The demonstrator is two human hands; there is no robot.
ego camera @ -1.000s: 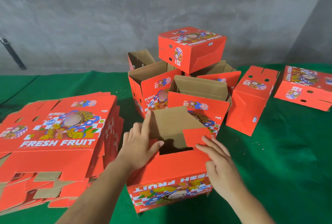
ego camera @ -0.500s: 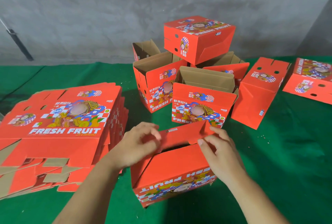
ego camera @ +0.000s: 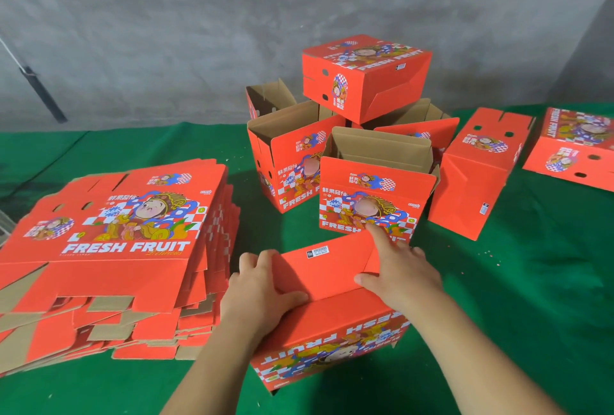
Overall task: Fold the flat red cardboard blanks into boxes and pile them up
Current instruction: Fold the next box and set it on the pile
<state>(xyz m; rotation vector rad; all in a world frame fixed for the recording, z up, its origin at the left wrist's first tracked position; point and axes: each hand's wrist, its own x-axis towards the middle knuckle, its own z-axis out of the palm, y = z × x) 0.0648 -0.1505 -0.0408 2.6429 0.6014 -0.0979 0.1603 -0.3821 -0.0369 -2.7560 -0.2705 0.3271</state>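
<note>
Near box (ego camera: 329, 331) stood on the green table (ego camera: 531, 281) beside the blank stack (ego camera: 109, 241). Left hand (ego camera: 262, 288) gripped its left edge; right hand (ego camera: 402, 268), fingers extended, pressed the closing flap (ego camera: 325, 268) flat.

1. Lower centre: the left hand (ego camera: 262, 295) grips the left edge of a red box (ego camera: 332, 325), thumb on top.
2. The right hand (ego camera: 403, 270) presses the box's top flaps flat.
3. Left: a stack of flat blanks (ego camera: 109, 248) on the green table (ego camera: 531, 298).
4. Upper centre: folded boxes (ego camera: 362, 138), one closed on top.
</note>
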